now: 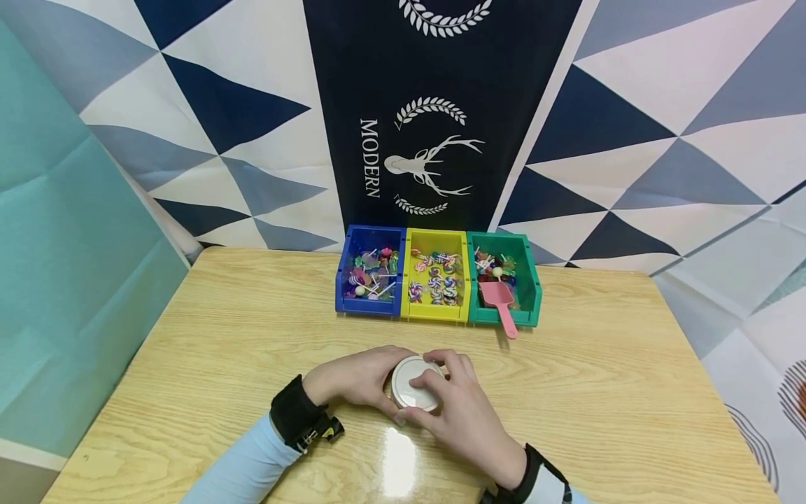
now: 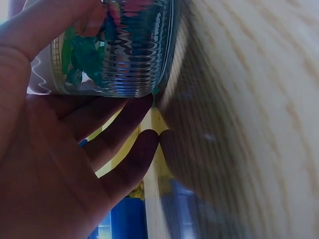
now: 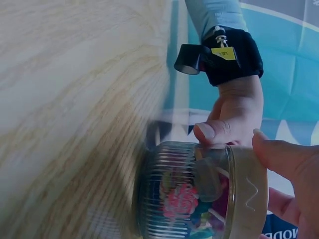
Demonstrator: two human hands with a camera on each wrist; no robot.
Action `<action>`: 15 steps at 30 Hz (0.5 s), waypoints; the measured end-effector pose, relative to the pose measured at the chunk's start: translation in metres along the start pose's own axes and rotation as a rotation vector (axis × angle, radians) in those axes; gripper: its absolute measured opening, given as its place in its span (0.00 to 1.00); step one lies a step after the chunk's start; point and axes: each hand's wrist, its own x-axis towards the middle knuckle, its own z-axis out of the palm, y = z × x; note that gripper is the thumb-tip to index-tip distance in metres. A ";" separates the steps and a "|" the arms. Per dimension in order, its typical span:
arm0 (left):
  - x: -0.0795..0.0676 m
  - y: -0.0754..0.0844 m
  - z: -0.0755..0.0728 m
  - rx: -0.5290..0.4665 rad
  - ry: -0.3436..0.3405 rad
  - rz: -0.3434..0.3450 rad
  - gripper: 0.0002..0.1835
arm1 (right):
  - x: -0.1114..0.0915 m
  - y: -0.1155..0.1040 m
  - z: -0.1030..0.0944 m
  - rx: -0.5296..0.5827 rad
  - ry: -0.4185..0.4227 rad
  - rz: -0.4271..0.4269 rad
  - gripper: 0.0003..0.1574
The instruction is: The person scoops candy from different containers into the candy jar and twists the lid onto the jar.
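Observation:
A clear ribbed jar [image 3: 167,199] with colourful candies inside stands on the table, topped by a cream lid [image 1: 408,393]. My left hand [image 1: 360,378] grips the jar from the left, its thumb on the near side and its fingers reaching round the far side. In the left wrist view, green and pink pieces show through the jar [image 2: 132,55] beside the curled fingers. From the right, my right hand [image 1: 462,413] grips the lid's edge between thumb and fingers, one finger bent over the top.
Behind the jar stand three joined bins: blue [image 1: 371,308], yellow [image 1: 434,313] and green [image 1: 534,287], all holding small candies and lollipops. A pink scoop [image 1: 499,295] lies in the green bin, its handle jutting over the front edge. A patterned backdrop rises behind the wooden table [image 1: 598,378].

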 end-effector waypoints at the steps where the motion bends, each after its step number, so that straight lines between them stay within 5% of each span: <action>1: 0.000 0.000 0.000 -0.001 0.001 0.000 0.47 | 0.000 0.000 -0.001 -0.003 -0.004 -0.008 0.24; 7: 0.000 -0.001 0.000 -0.014 0.001 0.025 0.46 | 0.005 0.008 -0.007 0.041 -0.058 -0.147 0.29; 15: 0.000 0.000 -0.001 -0.016 -0.011 0.048 0.50 | 0.013 0.025 -0.020 0.140 -0.236 -0.274 0.20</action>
